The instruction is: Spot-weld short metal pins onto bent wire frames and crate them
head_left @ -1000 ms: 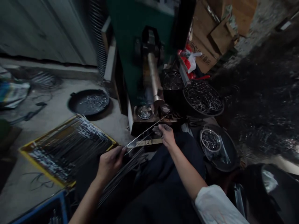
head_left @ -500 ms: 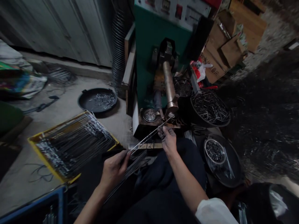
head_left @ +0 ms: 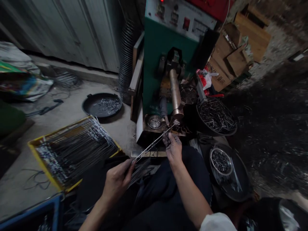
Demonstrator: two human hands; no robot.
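My left hand (head_left: 119, 175) is closed around the near end of a thin metal rod (head_left: 150, 146). The rod slants up and away to the right, its far end at the two electrode tips (head_left: 170, 122) of a green spot welder (head_left: 154, 70). Just below that far end is my right hand (head_left: 172, 146), thumb and fingers pinched together. Whatever is between those fingertips is too small to make out. More thin rods (head_left: 139, 171) lie across my lap under the left hand. A small round dish of metal bits (head_left: 154, 122) sits on the welder's base.
On the left, a yellow crate (head_left: 45, 168) holds many rods, with a black pan (head_left: 102, 106) behind it. To the right stand a black bowl of metal pieces (head_left: 216, 115) and a round tin (head_left: 221, 161) on a dark tray. A blue crate (head_left: 56, 208) is at lower left.
The view has tilted up slightly, showing more of the welder's panel. My left hand keeps its hold on the rod. My right fingers sit slightly lower beside the rod's far end.
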